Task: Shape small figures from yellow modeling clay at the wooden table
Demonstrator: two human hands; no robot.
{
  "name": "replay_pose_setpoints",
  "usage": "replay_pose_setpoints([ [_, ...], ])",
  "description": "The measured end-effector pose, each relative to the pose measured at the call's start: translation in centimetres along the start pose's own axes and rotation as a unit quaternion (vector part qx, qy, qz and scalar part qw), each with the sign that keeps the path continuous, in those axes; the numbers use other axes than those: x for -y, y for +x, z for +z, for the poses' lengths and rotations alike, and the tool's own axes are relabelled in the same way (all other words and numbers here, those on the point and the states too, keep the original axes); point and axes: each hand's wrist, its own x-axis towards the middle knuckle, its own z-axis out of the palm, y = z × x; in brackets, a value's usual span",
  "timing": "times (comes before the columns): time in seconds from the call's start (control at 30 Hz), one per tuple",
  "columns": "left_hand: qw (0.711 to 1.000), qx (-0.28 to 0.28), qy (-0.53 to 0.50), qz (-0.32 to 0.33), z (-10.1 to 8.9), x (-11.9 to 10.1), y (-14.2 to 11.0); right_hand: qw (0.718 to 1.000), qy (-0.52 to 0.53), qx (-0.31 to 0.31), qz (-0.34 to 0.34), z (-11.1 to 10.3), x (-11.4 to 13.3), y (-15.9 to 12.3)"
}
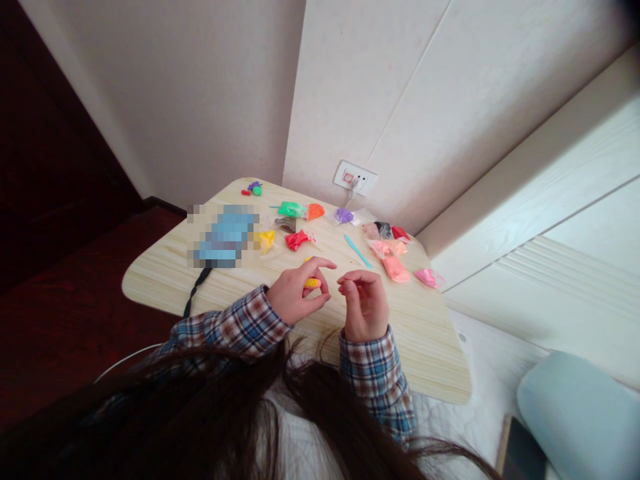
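Note:
My left hand [295, 293] is over the near middle of the table, curled around a small yellow clay piece [312, 283] with a textured surface and an orange tip. Its index finger and thumb stretch toward the right. Close beside it is my right hand [367, 303], with thumb and fingertips pinched together; whatever they may hold is too small to make out. Past the hands lie a light blue modelling tool [357, 251], a bag of red clay [299, 240] and a bag of yellow clay [267, 241].
Green clay [291, 210], orange clay [315, 211] and purple clay [345, 215] sit at the table's back. Salmon clay [395, 269] and pink clay [427, 277] lie right. Small shaped clay pieces [256, 189] rest in the far left corner. A blurred blue object [227, 233] is left.

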Motion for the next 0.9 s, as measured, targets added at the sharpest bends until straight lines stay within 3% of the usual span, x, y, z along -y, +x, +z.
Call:
replay_pose_setpoints([
  [0.13, 1.0, 0.003, 0.003, 0.005, 0.0, 0.0, 0.0, 0.985, 0.155, -0.037, 0.062, -0.4, -0.1, 0.5],
  [0.27, 1.0, -0.002, 0.009, 0.002, 0.0, 0.0, 0.0, 0.933, 0.301, -0.028, 0.195, -1.2, -0.4, 0.8],
  [0.37, 1.0, -0.001, 0.014, 0.002, 0.0, 0.0, 0.0, 0.91, 0.339, -0.013, 0.239, -1.7, -1.0, 0.9],
  [0.53, 1.0, -0.002, 0.015, -0.002, 0.0, 0.0, 0.1, 0.894, 0.362, 0.015, 0.264, -1.9, -1.9, 1.0],
  [0.9, 1.0, -0.001, 0.014, -0.003, 0.0, 0.2, 0.1, 0.887, 0.371, 0.05, 0.27, -2.0, -1.8, 0.9],
])
